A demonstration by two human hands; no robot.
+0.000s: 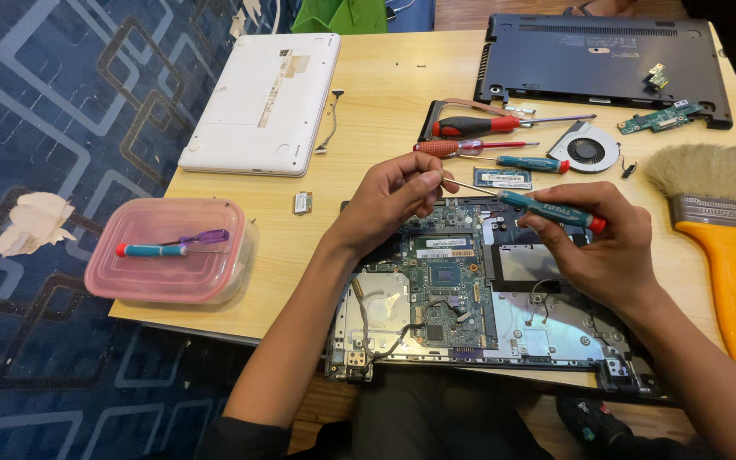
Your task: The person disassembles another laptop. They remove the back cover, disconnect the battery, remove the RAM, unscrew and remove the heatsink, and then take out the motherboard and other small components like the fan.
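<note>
Both forearms reach in from the near edge of the tabletop (368,94) and meet over the opened laptop chassis (470,290), which lies at the near edge with its green circuit board bare. The right hand (598,247) is curled around the teal-and-red handle of a screwdriver (547,209), fingers clamped on it, the shaft angled up and left. The left hand (389,200) has its fingertips pinched together at the shaft's tip, just above the board's far edge; whether anything small sits between them cannot be told.

Near the left edge stands a pink lidded plastic box (168,251), with two small screwdrivers, one teal and red, one purple, lying on its lid. At the far left corner rests a closed white laptop (261,102), underside up, bearing pale rectangular labels. At the far right corner lies a dark laptop bottom cover (598,60). Between it and the hands are spare screwdrivers (479,136), a round cooling fan (588,150) and a memory stick (502,178). A yellow-handled brush (717,230) lies along the right edge.
</note>
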